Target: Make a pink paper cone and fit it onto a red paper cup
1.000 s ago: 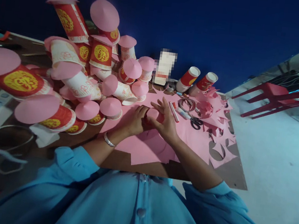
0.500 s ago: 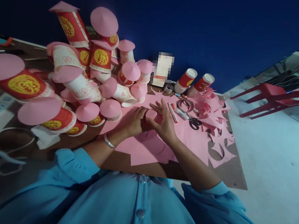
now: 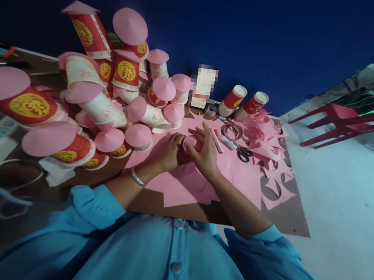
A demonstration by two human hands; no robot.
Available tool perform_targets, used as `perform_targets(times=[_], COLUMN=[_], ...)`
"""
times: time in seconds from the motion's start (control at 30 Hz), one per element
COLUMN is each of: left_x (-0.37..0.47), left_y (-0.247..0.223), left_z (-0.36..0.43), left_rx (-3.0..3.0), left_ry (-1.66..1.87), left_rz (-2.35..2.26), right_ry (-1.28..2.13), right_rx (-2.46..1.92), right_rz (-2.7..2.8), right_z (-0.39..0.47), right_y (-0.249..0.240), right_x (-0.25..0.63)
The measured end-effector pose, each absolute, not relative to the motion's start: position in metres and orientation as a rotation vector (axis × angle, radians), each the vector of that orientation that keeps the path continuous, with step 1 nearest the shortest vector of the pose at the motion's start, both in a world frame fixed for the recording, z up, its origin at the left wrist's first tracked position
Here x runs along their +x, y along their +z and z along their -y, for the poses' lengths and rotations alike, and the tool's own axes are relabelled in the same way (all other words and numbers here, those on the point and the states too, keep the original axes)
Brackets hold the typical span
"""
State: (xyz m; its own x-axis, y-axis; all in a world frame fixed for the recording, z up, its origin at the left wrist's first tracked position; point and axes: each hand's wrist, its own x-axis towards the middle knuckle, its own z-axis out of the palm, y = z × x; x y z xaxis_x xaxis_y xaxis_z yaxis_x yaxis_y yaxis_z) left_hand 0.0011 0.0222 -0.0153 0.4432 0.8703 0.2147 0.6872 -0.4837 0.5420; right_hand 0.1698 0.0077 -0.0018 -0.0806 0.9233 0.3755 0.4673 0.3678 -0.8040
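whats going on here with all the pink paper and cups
A person in a blue shirt is working at a table. Both hands, the left hand and the right hand, are closed around a small pink-topped paper cup, held just above sheets of pink paper. To the left is a heap of finished cups with pink cone lids. Scissors, tape rolls and pink offcuts lie to the right, with two uncovered cups at the back.

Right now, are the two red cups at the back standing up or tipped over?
Tipped. Both red cups lean, white rims pointing up and right.
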Motion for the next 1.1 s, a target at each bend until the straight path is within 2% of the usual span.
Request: perform_targets(times=[0.47, 0.63, 0.9, 1.1], left_x=[0.002, 0.008, 0.006, -0.016], left_y=[-0.015, -0.018, -0.033, -0.020], left_z=[-0.021, -0.020, -0.021, -0.029], left_rx=[2.209, 2.186, 2.109, 2.011], left_ry=[0.682, 0.815, 1.023, 0.993], left_rz=[-1.367, -1.403, -1.272, -1.015], right_ry=[0.616, 0.635, 0.846, 0.940], right_rx=[-1.143, -1.059, -1.158, -1.173], right_rz=[1.769, 1.642, 1.354, 1.226], right_z=[-0.002, -0.008, -0.032, -0.030], right_y=[-0.004, -0.004, -0.043, -0.037], right_x=[0.173, 0.191, 0.219, 0.218])
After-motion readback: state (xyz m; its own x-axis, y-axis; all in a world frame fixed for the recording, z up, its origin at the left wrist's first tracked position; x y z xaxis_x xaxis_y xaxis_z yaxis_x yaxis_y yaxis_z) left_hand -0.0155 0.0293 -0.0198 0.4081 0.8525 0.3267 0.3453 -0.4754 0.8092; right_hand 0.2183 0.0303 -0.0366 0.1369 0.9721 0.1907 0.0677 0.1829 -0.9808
